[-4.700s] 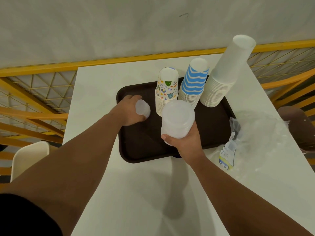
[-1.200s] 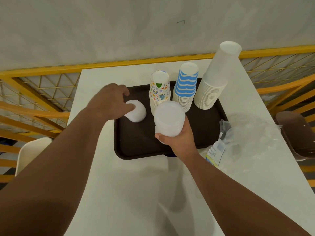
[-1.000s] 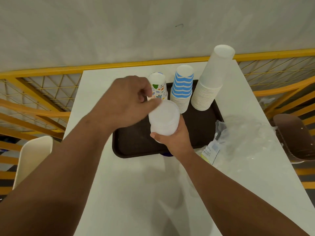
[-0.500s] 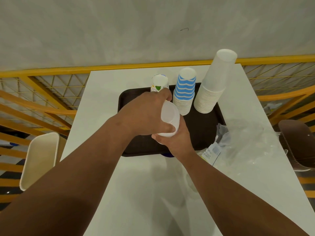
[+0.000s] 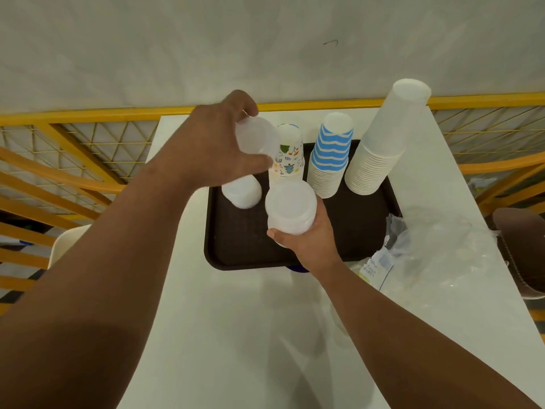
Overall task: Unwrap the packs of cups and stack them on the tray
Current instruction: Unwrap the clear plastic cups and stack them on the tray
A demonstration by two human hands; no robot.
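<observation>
Cups are the business here: half a second ago the left hand (image 5: 218,149) was closed over the top of the clear stack (image 5: 290,211) that the right hand (image 5: 309,240) holds; now it has lifted away up and to the left, fingers curled round one clear cup (image 5: 255,140) pulled free. The right hand keeps its fingers wrapped round the lower part of the clear stack, held above the tray (image 5: 241,246). This looks like another round of peeling cups off one at a time. On the tray's left, under the left hand, stands a small clear pile (image 5: 241,193), the likely home for the freed cup. Many cups seem to remain in the held stack, so the job is judged well short of done.

Along the tray's far side stand three upside-down stacks: a patterned stack (image 5: 287,160), a blue-striped stack (image 5: 331,154) and a tall white stack (image 5: 383,143) that leans right. The tray sits on a white table (image 5: 236,335). Crumpled clear wrapping (image 5: 436,252) with a printed label lies just right of the tray. A yellow railing (image 5: 88,115) runs behind the table below a pale wall (image 5: 177,48), with a chair (image 5: 519,249) at the right edge and a pale seat at the left.
</observation>
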